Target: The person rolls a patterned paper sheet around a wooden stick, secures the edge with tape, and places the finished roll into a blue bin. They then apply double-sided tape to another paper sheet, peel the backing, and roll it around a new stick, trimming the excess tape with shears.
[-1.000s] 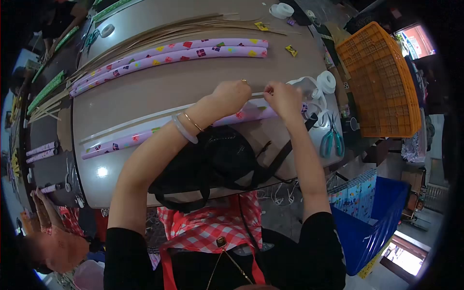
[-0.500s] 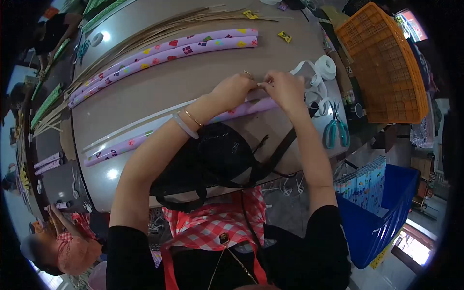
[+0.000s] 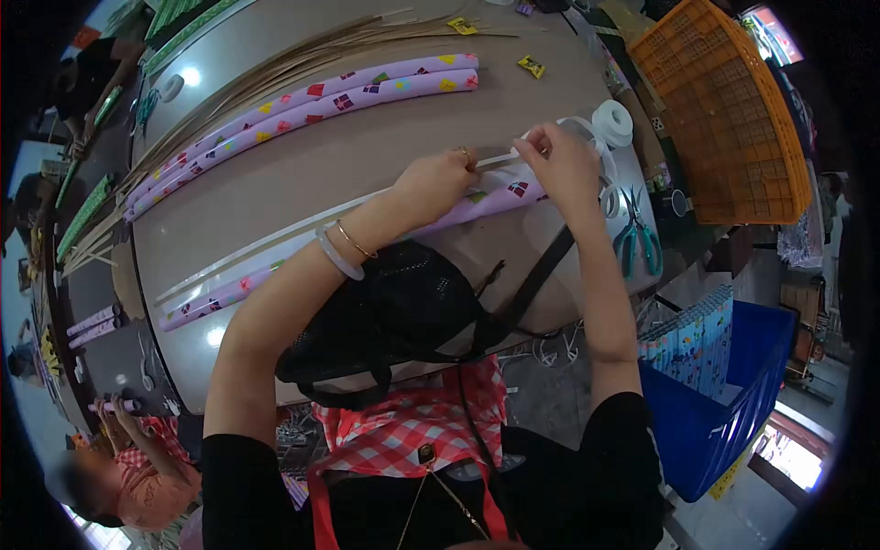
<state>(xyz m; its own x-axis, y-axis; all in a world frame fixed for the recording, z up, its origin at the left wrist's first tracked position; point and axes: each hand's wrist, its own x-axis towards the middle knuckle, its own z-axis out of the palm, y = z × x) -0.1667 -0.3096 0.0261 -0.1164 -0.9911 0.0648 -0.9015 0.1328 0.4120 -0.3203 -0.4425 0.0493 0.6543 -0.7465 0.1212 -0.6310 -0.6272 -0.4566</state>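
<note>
A long white strip [image 3: 275, 238] runs along a lilac patterned roll [image 3: 458, 212] on the table. My left hand [image 3: 436, 186] has its fingers closed on the strip, just above the roll. To its right, my right hand [image 3: 561, 163] pinches the strip's other part with thumb and forefinger, near the roll's right end. Beside the right hand lie a loose white ribbon and a white tape roll [image 3: 612, 123]. Scissors with teal handles [image 3: 637, 240] lie at the table's right edge. A black bag [image 3: 394, 312] lies below the left forearm.
Two lilac rolls [image 3: 312, 112] and thin brown sticks [image 3: 302, 52] lie across the table's far side. An orange crate [image 3: 724, 119] stands at the right, a blue bin [image 3: 715, 431] below it. A co-worker [image 3: 147, 467] sits at the lower left.
My hands have moved apart; the right hand has shifted right and up slightly, and the strip between them now shows. The co-worker now holds up a small lilac roll.
</note>
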